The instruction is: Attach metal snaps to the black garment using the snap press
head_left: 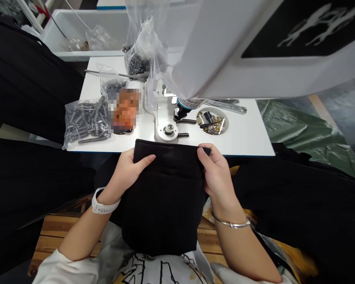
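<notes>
A folded black fabric piece (165,193) hangs from the front edge of the white table (248,138) down over my lap. My left hand (128,171), with a white watch on the wrist, grips its upper left corner, thumb on top. My right hand (215,171), a silver bangle on the wrist, pinches the upper right corner. Just beyond the fabric's top edge stands the round white base of a press machine (167,130), its big white body (254,47) overhead.
Clear bags of dark metal parts (85,120) lie at the table's left, and another bag (140,51) stands at the back. A round dish of small metal fittings (212,121) sits right of the press. Black cloth piles (298,205) flank both sides. A white bin (77,31) is behind.
</notes>
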`<state>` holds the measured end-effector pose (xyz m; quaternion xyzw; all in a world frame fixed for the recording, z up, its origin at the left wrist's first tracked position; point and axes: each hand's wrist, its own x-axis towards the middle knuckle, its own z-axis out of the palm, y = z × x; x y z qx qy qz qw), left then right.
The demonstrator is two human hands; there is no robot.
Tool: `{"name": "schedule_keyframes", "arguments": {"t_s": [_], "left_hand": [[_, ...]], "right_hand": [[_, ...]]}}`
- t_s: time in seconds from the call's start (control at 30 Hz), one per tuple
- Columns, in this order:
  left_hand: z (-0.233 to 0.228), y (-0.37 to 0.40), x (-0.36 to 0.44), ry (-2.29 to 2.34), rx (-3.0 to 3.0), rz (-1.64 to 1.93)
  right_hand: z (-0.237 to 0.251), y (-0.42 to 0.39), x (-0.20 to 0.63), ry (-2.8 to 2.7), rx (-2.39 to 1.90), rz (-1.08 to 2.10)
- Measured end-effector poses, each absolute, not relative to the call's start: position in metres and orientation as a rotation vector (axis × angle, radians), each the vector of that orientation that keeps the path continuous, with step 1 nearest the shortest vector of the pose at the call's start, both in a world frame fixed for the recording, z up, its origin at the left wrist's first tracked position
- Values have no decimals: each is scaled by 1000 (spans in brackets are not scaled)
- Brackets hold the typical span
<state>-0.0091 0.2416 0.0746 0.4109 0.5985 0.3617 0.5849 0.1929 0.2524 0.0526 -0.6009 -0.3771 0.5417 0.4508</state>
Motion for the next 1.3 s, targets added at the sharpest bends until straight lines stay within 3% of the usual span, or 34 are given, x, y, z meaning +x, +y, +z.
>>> {"name": "schedule_keyframes", "arguments": {"t_s": [0.17, 0.4, 0.63, 0.97, 1.13, 1.3], "left_hand": [[83, 241, -7, 1388, 1131, 843], [89, 232, -19, 1272, 1118, 640], [88, 230, -22, 1226, 1081, 492], [87, 231, -22, 1286, 994, 691], [87, 233, -13, 1364, 1020, 766], [80, 241, -9, 1627, 1195, 943]], "right_hand": [[55, 247, 196, -1258, -1546, 1165], [62, 239, 200, -1232, -1488, 1289], [54, 230, 203, -1358, -1479, 926], [56, 229, 230, -1765, -1368, 1287], [63, 238, 217, -1612, -1396, 1419], [62, 243, 204, -1435, -1474, 1332]]}}
